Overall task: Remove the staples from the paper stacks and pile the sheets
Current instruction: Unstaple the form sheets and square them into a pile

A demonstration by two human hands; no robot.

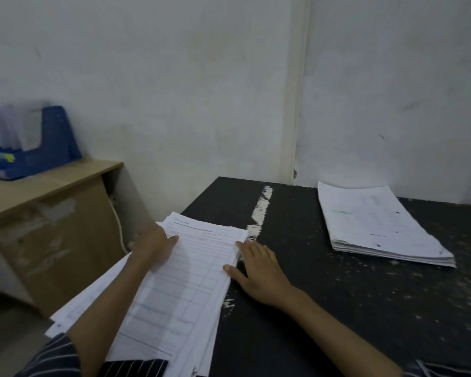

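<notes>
Near end of my paper stack is cut off by my striped sleeves and the bottom edge; print is blurred, and staples are too small to make out. The stack sits lower centre-left, overhanging the black table's left edge, long axis running from the bottom up toward frame centre, header end far. Left hand: thumb on the top sheet, fingers hidden, can't tell the grip. Right hand: fingers straight, flat on the table, touching the stack's right edge. Second pile lies upper right.

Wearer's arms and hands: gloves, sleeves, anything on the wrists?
No gloves: left hand and right hand are bare, nothing seen on wrists or fingers. Left sleeve and right sleeve are short, dark with thin white stripes; forearms uncovered.
</notes>
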